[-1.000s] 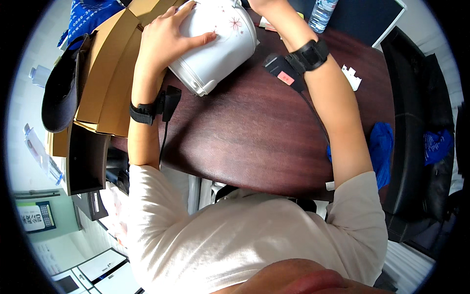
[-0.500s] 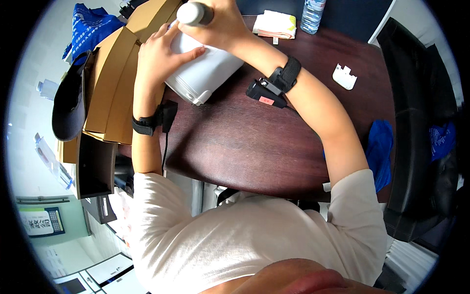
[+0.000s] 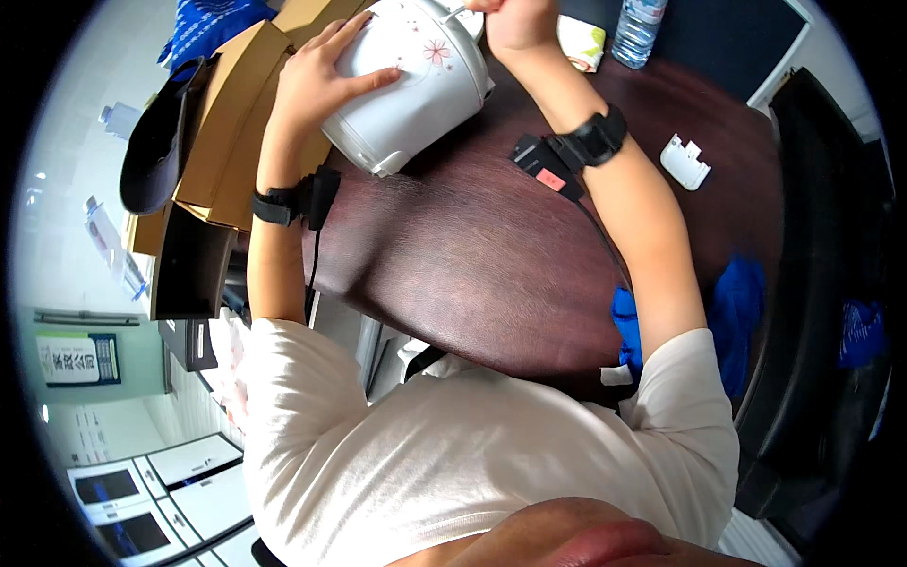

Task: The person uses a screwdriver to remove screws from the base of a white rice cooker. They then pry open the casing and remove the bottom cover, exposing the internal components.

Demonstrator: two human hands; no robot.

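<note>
A white rounded appliance, looking like a small rice cooker point(image 3: 416, 99) with pink flowers on its side, lies tilted at the far side of the table. My left hand point(image 3: 319, 80) rests on its left side, fingers and thumb spread over the shell. At the top edge of the picture, my right hand point(image 3: 525, 26) is closed around what looks like a screwdriver point(image 3: 455, 13). Its thin metal shaft points left at the appliance's upper end. The handle is hidden by the hand and the frame edge. Each wrist wears a black strap with a small device.
A white plastic cover piece point(image 3: 684, 162) lies right on the dark wooden table point(image 3: 453, 246). Behind stand a water bottle point(image 3: 639, 33) and a folded towel point(image 3: 581, 42). Cardboard boxes point(image 3: 231, 123) and a dark cap point(image 3: 156, 151) are left; blue cloth point(image 3: 737, 321) is near right.
My right hand has moved right, away from my left hand, and the tool's thick pale end no longer shows. More of the appliance's flowered side is visible. My left hand stays on it.
</note>
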